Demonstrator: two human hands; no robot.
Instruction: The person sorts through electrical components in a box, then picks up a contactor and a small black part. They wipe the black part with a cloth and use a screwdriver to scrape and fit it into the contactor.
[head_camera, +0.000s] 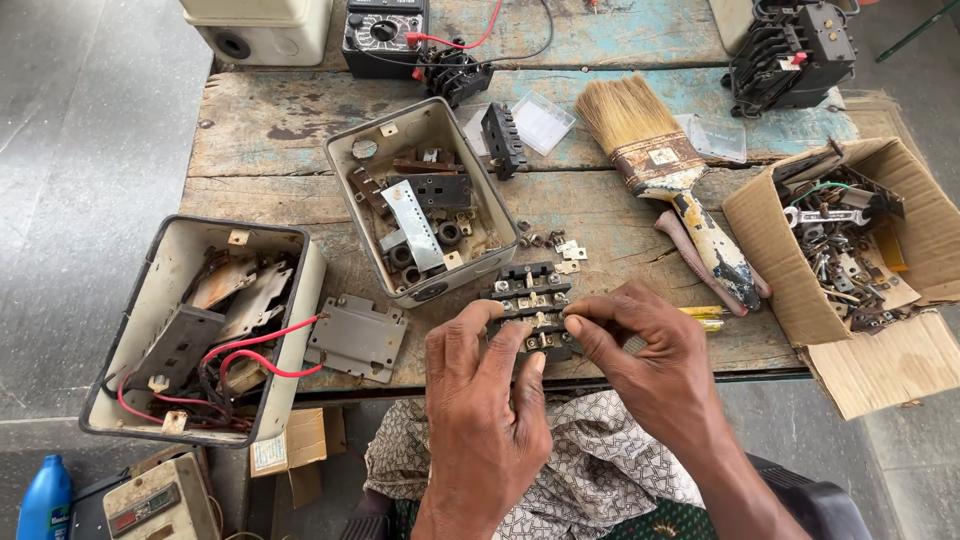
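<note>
Terminal block (532, 305) sits at the table's (270, 125) near edge, both hands on it — left hand (485, 400) at seven o'clock, right hand (650, 365) at four. Open casing (420, 200) at eleven, wired box (200, 330) out at nine, brush (665, 170) at one, cardboard box (850, 250) at three — multimeter (385, 35) far off at twelve.
</note>
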